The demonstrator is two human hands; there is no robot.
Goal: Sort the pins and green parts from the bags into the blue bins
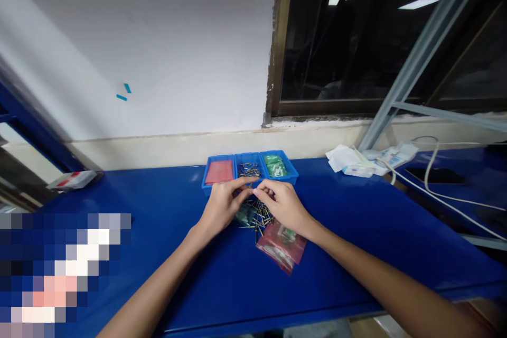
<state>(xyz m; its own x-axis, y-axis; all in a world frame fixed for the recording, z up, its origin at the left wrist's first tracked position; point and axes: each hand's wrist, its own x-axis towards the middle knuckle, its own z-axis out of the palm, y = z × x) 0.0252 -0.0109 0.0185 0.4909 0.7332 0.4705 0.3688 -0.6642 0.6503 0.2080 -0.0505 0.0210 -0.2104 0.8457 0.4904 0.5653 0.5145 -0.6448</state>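
Note:
My left hand (225,202) and my right hand (285,203) meet fingertip to fingertip above the table, both closed in a pinch. Whatever lies between the fingertips is too small to make out. Below them is a loose pile of thin metal pins or screws (262,215), partly covered by my hands. A dark greenish packet (246,215) lies at the pile's left. Pinkish-red plastic bags (282,245) with something green inside lie near my right wrist. Just beyond my hands stands a blue three-compartment bin (293,173) with red bags (219,171), metal pins (249,170) and green packets (276,165).
The blue table (317,280) runs along a white wall. White papers or packets (352,161) and white cables (430,169) lie at the back right, near a grey metal post (412,71). A red-and-white package (75,179) sits at the back left. The lower left is pixelated.

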